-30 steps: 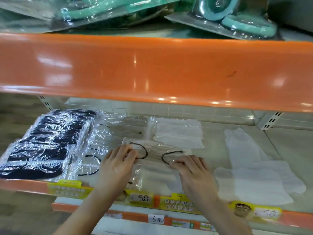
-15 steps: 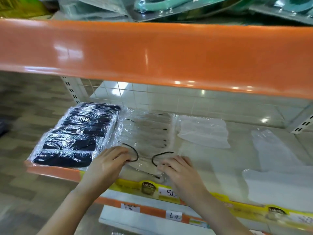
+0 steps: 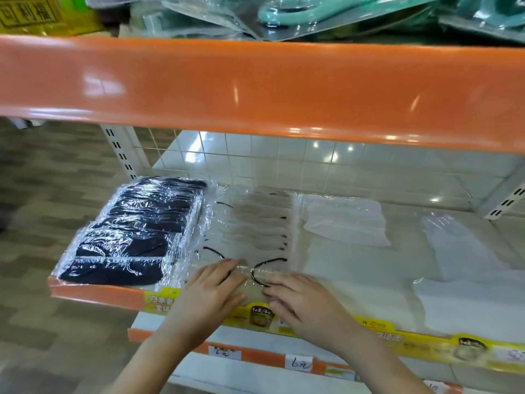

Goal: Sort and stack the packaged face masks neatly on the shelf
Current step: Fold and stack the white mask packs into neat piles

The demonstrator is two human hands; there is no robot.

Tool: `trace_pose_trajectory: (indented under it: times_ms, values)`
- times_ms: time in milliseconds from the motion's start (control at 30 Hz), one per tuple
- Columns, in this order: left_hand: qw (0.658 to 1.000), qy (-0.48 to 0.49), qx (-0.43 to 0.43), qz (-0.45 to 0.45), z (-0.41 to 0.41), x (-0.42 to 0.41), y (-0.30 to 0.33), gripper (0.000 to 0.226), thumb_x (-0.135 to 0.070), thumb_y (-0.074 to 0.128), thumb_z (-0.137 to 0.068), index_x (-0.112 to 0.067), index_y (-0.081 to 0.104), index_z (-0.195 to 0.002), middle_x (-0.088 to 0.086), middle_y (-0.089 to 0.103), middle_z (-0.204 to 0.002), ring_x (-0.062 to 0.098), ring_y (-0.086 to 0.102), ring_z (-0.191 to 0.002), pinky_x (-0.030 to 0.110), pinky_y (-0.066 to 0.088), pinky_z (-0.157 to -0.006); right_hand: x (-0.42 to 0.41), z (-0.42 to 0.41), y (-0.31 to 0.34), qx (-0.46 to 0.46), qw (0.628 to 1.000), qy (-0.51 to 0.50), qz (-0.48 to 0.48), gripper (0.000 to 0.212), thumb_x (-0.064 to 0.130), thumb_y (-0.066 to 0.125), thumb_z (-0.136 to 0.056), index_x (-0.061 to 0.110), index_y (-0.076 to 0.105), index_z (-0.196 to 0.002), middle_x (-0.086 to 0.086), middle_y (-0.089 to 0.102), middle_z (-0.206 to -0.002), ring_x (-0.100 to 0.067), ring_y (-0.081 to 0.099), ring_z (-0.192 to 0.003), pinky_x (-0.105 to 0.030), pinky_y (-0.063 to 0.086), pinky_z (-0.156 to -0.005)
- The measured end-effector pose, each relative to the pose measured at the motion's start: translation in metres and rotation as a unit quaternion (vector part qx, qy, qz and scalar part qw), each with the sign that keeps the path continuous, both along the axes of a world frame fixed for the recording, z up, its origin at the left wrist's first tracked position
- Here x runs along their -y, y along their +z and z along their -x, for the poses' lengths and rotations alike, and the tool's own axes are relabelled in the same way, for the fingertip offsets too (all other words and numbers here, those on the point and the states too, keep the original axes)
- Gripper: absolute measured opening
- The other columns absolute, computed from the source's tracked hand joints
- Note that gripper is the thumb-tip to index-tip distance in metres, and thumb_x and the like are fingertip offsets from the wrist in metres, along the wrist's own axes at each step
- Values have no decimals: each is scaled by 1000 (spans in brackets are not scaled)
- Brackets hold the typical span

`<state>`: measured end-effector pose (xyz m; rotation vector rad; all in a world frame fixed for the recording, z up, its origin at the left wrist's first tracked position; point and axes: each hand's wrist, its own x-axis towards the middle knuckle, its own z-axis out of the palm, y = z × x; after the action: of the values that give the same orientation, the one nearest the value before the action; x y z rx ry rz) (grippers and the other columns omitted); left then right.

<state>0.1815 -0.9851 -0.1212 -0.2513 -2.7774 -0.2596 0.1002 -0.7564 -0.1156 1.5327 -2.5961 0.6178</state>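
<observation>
At the shelf's near edge [image 3: 96,294], the left hand [image 3: 210,294] and right hand [image 3: 304,302] lie flat with fingers straight, pressing the front packaged mask with black ear loops [image 3: 250,273] onto its row of clear mask packs [image 3: 255,220]. Left of that row lies the stack of black mask packs [image 3: 136,231]; right and farther back, a white mask pack [image 3: 346,220]. Beyond stands the wire-grid back panel [image 3: 284,155].

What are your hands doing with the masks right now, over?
Left hand and right hand flat on the front grey mask pack, middle row. Black mask stack beside it, left. Nothing blocking.
</observation>
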Motion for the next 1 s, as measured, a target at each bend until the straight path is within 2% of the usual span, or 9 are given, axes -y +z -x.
trace_pose_trajectory:
  times_ms: [100, 167, 233, 333, 533, 633, 733, 833, 1000]
  values:
    - [999, 13, -15, 29, 0, -13, -4, 52, -49, 23, -101, -25, 68, -113, 1, 61, -128, 22, 57, -116, 34, 36, -95, 0, -4, 3, 26, 1000, 7, 15, 43, 47, 32, -100, 23, 62, -118, 11, 58, -127, -8, 53, -116, -26, 45, -97]
    - [999, 27, -22, 26, -3, -16, -7, 55, -49, 22, -102, -26, 71, -110, 0, 63, -126, 24, 60, -114, 35, 36, -93, 0, -4, 6, 37, 999, -12, 32, 39, 45, 35, -100, 24, 56, -125, 10, 59, -125, -7, 53, -113, -23, 45, -94]
    - [999, 38, -28, 20, -8, -16, -9, 57, -49, 21, -102, -27, 73, -108, -1, 65, -124, 24, 62, -113, 36, 36, -92, 0, -4, 7, 15, 998, -33, 41, 40, 45, 28, -102, 25, 56, -123, 11, 59, -122, -7, 55, -108, -23, 47, -89]
    - [999, 40, -25, 20, -13, -14, -10, 57, -48, 20, -103, -26, 73, -105, -2, 65, -124, 23, 60, -114, 35, 38, -92, -1, -4, 4, -24, 998, -44, 39, 49, 47, 18, -102, 25, 59, -118, 10, 57, -122, -9, 54, -110, -24, 45, -91]
    - [998, 49, -36, 14, -12, -19, -6, 58, -48, 21, -102, -23, 73, -99, -1, 66, -120, 23, 61, -113, 35, 38, -91, -1, -8, -6, -32, 999, -36, 24, 29, 37, 41, -97, 24, 63, -111, 5, 56, -123, -13, 55, -111, -23, 43, -94]
    - [997, 50, -65, 2, -4, -30, 2, 42, -39, 35, -98, -18, 73, -95, 2, 68, -113, 23, 63, -106, 35, 45, -86, -4, -7, -5, -10, 998, -38, 42, 27, 34, 42, -97, 26, 61, -114, 8, 57, -123, -12, 56, -110, -25, 47, -93]
    - [997, 38, -72, -11, 7, -50, 11, 32, -29, 42, -92, -18, 71, -100, -1, 66, -115, 23, 63, -105, 39, 53, -79, -12, -3, 1, 2, 996, -63, 66, 26, 31, 43, -96, 25, 64, -110, 12, 59, -115, -7, 55, -103, -21, 44, -89]
    - [997, 20, -77, -19, 22, -75, 15, 28, -27, 45, -92, -18, 70, -98, 0, 66, -112, 22, 64, -101, 38, 53, -75, -30, 4, 7, -11, 991, -95, 90, 22, 27, 47, -93, 25, 66, -103, 13, 61, -105, -7, 55, -93, -19, 39, -83]
    - [996, -29, -76, -25, 54, -133, 14, 19, -22, 53, -82, -20, 71, -89, 0, 70, -100, 21, 67, -95, 34, 54, -73, -81, 21, 11, -30, 982, -167, 84, 21, 27, 47, -91, 26, 66, -99, 13, 62, -99, -9, 57, -90, -23, 41, -78]
